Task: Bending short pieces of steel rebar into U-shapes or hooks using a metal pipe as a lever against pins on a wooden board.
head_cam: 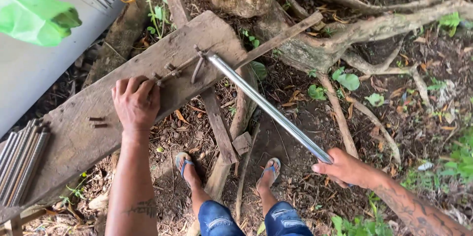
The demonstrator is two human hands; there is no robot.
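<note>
Bending a thin rod (180,71) on a plank (79,132) under a tree, you press your left hand (135,103) down with fingers curled over the rod's end, pinning it by the nails. Your right hand (345,169) is wrapped tight round the far end of a steel pipe (268,108), whose mouth sits over the rod at the pegs. The bend seems under way; next calls for a steady swing of the pipe while the left holds firm.

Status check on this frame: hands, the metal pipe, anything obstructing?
Left hand pressing thin rod onto wooden plank. Right hand gripping metal pipe by its end. Nothing obstructing; tree roots beyond.
</note>
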